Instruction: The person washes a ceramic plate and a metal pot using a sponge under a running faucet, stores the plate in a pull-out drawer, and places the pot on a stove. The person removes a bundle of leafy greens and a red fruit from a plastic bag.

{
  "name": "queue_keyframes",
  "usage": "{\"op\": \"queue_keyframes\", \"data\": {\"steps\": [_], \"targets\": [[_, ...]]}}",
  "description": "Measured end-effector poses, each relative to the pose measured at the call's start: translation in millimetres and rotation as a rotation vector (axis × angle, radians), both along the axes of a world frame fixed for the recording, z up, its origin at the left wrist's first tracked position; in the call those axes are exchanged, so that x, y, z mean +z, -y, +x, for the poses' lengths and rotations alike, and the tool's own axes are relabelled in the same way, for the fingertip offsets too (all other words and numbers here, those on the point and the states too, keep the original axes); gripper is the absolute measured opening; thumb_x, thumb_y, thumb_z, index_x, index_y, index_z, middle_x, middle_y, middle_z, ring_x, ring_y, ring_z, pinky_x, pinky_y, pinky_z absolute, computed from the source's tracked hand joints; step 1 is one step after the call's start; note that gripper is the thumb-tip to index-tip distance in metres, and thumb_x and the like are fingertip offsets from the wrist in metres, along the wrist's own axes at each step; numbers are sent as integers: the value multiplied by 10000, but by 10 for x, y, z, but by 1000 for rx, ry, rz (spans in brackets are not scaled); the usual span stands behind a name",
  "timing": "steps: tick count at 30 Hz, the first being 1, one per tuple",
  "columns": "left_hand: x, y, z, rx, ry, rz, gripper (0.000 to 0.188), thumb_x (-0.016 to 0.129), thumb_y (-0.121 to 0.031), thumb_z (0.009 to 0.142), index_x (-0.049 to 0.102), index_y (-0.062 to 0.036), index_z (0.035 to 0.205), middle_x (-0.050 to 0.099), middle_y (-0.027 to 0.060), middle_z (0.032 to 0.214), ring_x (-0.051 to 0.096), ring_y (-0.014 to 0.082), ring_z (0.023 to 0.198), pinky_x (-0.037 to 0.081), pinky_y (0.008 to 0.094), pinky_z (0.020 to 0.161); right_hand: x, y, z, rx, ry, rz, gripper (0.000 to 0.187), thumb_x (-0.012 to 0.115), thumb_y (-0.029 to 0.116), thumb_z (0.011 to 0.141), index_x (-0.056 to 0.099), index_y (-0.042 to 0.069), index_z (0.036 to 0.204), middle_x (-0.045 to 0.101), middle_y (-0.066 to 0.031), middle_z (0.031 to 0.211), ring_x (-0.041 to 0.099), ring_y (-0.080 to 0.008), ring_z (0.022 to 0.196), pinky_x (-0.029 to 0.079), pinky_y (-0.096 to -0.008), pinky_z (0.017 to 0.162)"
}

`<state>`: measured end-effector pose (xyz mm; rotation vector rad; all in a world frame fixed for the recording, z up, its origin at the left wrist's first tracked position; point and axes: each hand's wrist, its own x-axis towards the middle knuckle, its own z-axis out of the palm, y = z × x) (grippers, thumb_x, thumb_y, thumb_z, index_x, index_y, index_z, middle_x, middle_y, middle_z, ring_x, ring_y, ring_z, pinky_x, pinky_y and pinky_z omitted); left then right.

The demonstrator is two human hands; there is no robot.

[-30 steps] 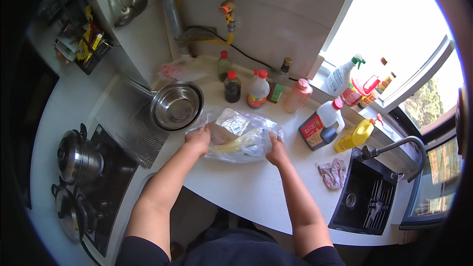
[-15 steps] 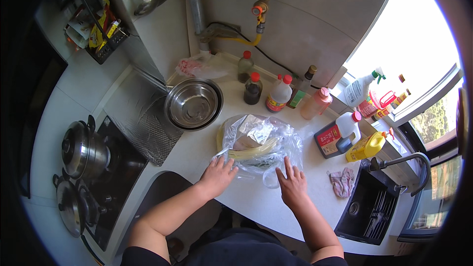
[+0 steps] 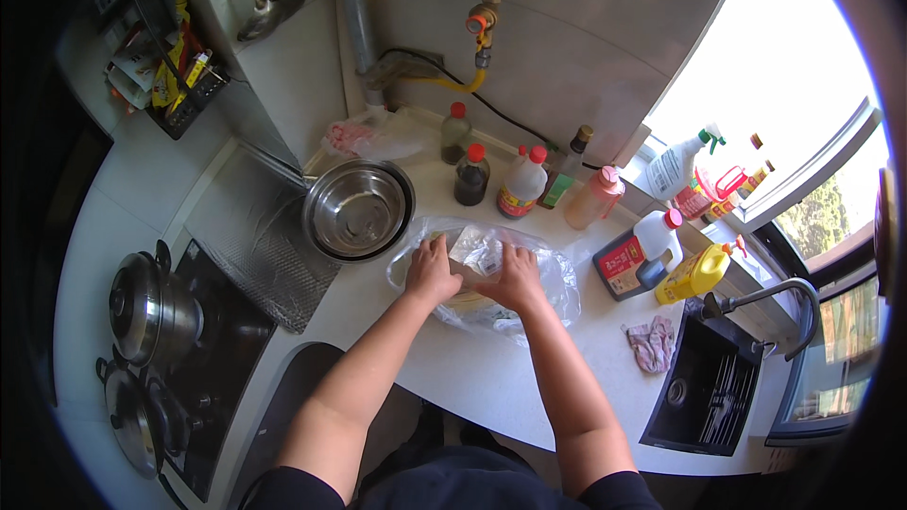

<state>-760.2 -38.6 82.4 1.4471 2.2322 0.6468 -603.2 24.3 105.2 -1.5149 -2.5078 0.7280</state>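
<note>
Flanking a silvery packet (image 3: 477,244) amid a clear plastic bag (image 3: 559,295), the left hand (image 3: 434,274) and right hand (image 3: 518,280) stand about equally near. Whether either grip is clamped cannot be told.

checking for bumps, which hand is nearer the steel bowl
Left. The left hand is lower right of the steel bowl in the picture; the right hand is farther right.

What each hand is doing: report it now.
Left hand: closed on the silvery pack, left side.
Right hand: closed on the same pack, right side.
</note>
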Motion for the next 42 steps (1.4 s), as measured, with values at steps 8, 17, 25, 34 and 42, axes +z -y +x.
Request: {"op": "queue_keyframes", "data": {"steps": [8,17,25,34,42], "targets": [[-341,-114,-19,-131,137,202,667,782,-179,610,553,-32,1219,470,196,1293,482,335,1170,382,396,997,-217,-85,-141,31,-205,143,963,812,340,535,365,51,1337,537,-179,1146,488,-365,1088,349,-452,974],[899,902,943,-386,493,552,753,662,59,694,376,-41,1384,300,194,1448,284,319,1354,263,382,1084,1012,928,891,20,-514,357,844,717,32,553,401,61,1335,527,-179,1099,495,-361,1014,410,-425,891],[401,860,1786,-486,560,368,485,660,-106,792,524,-35,1252,554,168,1235,519,285,1171,393,357,991,323,1138,2203,-355,-208,147,805,738,87,547,446,69,1296,514,-174,1116,474,-357,1032,403,-402,930],[-103,-125,906,-98,31,334,253,678,-162,767,629,-41,983,656,110,940,603,270,923,460,399,812,-424,1032,1947,-392,-6,247,730,761,130,616,464,75,1281,442,-190,1285,385,-373,1221,320,-433,1031],[-279,-212,983,-194,-268,-79,412,731,-325,664,651,-97,998,631,149,1031,567,318,1013,442,433,868,142,493,982,8,-751,265,265,633,53,774,602,41,1036,620,-158,974,589,-334,925,477,-391,806]]}}
